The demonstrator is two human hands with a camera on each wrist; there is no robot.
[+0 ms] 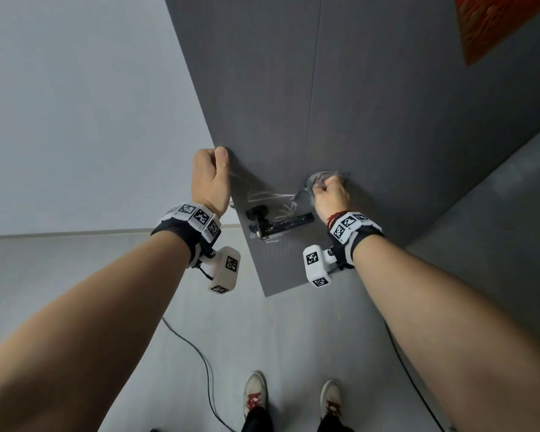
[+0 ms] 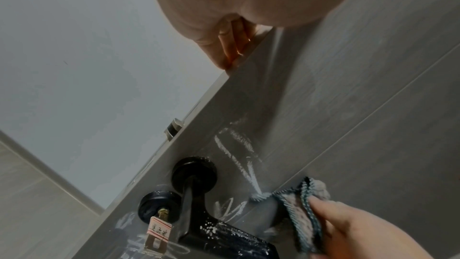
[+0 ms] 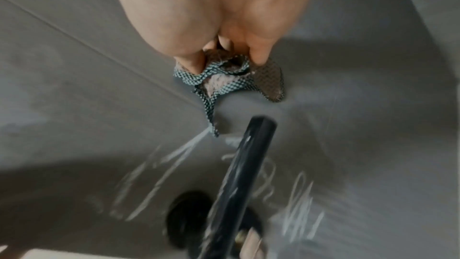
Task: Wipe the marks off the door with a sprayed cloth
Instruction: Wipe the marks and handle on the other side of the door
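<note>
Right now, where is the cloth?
In the head view the cloth is bunched in the right hand and pressed against the grey door, just above the free end of the black handle, right of the white marks.

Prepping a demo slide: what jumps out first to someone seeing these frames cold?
The white scribbled marks on the grey door, clustered above the black lever handle, catch the eye first. Next, the right hand bunching a checked cloth against the door just right of the marks. The left hand grips the door's free edge above the handle.
</note>
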